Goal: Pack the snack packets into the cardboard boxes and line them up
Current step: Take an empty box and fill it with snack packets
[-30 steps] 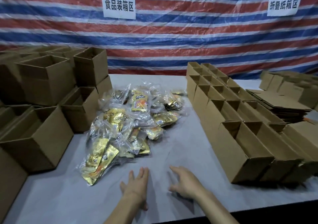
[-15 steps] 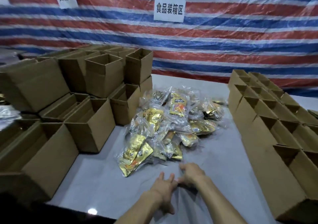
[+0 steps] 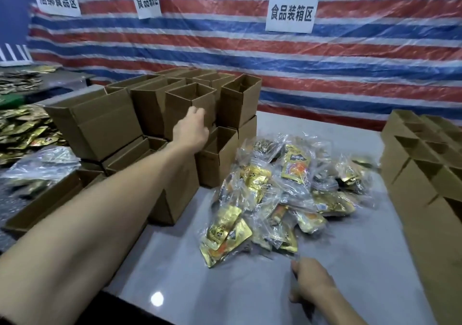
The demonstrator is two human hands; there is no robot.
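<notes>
- The right hand [image 3: 310, 282] sits low at the near edge of the grey worktop [image 3: 250, 297], fingers curled under; I cannot tell whether it pinches anything.
- Just beyond it, the heap of gold, clear-wrapped snack packets [image 3: 280, 199] lies unpacked mid-worktop.
- There goes the left hand [image 3: 191, 130]! Half a second ago it was beside the right; now it is stretched out to the stack of open brown cardboard boxes [image 3: 235, 102], against an upper box's front wall. I cannot tell whether it grips.
- My read: it's fetching a box to fill, so packing hasn't begun.
- Far right, a lined-up row of brown boxes [image 3: 410, 164] waits.
</notes>
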